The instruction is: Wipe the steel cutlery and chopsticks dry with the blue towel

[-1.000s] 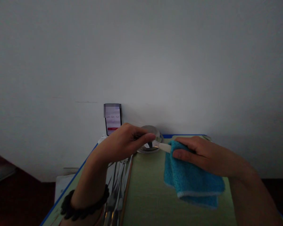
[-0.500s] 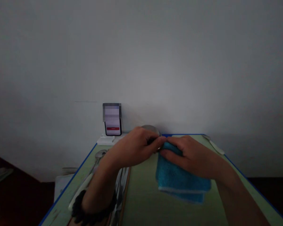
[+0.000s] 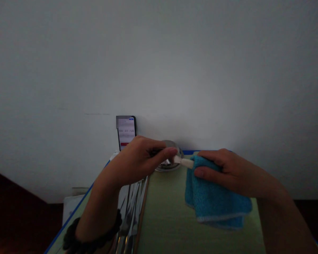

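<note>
My left hand (image 3: 145,158) is closed around one end of a slim utensil with a white handle (image 3: 187,162). Its head is hidden inside the fingers, so I cannot tell what kind it is. A folded blue cloth (image 3: 217,197) is pinched in my right hand (image 3: 225,169), thumb in front and fingers behind. The cloth wraps the far end of the handle, and its loose part hangs down over the table. Just behind my left fingertips a round, shiny metal dish (image 3: 168,168) stands on the table.
Several metal knives and other cutlery (image 3: 129,215) lie in a tray with a brown edge (image 3: 141,218), left of the middle. A phone (image 3: 126,128) showing a timer leans against the wall (image 3: 201,70). The pale green table (image 3: 169,218) has a blue edge.
My hands have moved apart, the left going left and the right going right with the cloth. The white handle now shows between them, and more of the metal dish is visible.
</note>
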### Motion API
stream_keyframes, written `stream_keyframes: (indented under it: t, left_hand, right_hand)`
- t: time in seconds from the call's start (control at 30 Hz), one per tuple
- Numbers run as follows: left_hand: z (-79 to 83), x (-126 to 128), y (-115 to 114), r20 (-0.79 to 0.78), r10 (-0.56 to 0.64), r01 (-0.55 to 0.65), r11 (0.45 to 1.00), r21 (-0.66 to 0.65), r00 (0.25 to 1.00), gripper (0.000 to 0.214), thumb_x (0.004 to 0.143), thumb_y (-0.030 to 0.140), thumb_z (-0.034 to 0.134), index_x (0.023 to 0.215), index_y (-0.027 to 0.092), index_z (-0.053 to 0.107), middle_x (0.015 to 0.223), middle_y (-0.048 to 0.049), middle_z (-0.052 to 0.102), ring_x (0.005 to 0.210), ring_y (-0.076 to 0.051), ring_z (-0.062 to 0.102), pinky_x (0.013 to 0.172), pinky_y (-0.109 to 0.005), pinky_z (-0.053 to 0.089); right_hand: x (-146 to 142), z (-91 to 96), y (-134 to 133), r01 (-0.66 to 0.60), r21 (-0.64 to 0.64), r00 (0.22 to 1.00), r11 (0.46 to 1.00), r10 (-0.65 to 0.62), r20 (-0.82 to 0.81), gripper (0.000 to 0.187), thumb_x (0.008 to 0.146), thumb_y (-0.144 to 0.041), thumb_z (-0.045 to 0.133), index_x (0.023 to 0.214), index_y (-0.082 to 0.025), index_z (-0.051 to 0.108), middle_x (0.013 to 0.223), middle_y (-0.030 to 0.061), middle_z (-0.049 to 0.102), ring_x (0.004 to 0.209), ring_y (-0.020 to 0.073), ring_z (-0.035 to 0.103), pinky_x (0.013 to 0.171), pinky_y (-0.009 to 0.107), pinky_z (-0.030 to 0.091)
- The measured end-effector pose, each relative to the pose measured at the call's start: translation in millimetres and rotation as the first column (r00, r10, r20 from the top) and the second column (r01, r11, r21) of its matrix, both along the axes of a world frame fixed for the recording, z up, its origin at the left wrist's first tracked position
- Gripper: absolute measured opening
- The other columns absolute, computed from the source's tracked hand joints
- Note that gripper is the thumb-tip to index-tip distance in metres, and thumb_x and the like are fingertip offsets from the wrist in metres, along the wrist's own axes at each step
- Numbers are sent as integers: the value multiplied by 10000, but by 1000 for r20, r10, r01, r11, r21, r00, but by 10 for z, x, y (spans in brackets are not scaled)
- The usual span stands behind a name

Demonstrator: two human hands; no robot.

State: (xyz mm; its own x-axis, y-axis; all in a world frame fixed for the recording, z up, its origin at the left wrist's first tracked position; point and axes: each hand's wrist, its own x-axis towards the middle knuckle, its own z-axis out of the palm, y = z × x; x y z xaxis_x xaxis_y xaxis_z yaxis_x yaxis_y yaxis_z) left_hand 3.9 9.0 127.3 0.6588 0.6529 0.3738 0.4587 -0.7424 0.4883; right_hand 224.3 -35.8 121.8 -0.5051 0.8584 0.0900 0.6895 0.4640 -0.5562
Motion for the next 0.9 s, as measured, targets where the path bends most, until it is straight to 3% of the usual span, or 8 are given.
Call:
stream_keyframes:
  t: [0.13, 0.23, 0.4, 0.67, 0.9]
  left_hand:
    - [0, 8, -13, 158, 6, -8, 1000, 11, 987, 309, 872, 362, 400, 754, 148, 588, 657, 9, 566, 605, -86, 500, 544, -179, 365]
    - [-34, -13, -4, 256, 92, -88, 996, -26, 962, 423, 903, 424, 263, 732, 147, 534, 599, 16, 506, 540, -80, 444, 488, -188, 337]
    - [-79, 30, 6, 95, 138, -139, 990, -2, 986, 500, 893, 426, 300, 520, 142, 472, 462, 45, 336, 430, -63, 282, 407, -199, 228]
    - [-40, 132, -35, -26, 132, -126, 978, 167, 991, 444, 895, 368, 357, 559, 135, 528, 477, 40, 407, 436, -53, 304, 443, -190, 240]
    - [20, 192, -88, -87, 88, -72, 984, 165, 992, 417, 900, 361, 355, 604, 140, 548, 481, 50, 414, 459, -53, 336, 464, -194, 251]
  right_hand:
    - [15, -12, -3, 31, -18, 1000, 999, -31, -3, 349, 831, -495, 413, 850, -188, 579, 679, -9, 589, 567, 112, 512, 472, 225, 341]
    - [24, -19, -5, 57, -5, 998, 998, -57, -9, 353, 827, -500, 415, 773, -186, 567, 648, -14, 567, 558, 109, 504, 463, 223, 334]
    - [29, -30, 9, 57, -31, 998, 998, -57, -23, 347, 819, -499, 426, 757, -186, 561, 620, -21, 546, 536, 102, 494, 434, 215, 314]
    - [-5, -21, -6, 68, 31, 997, 997, -69, 38, 360, 834, -503, 402, 807, -189, 575, 629, -21, 574, 535, 102, 502, 463, 225, 328]
    - [-142, -20, 14, 31, 145, 998, 989, -39, 50, 269, 855, -417, 421, 871, -201, 581, 708, -8, 619, 608, 117, 551, 546, 244, 347]
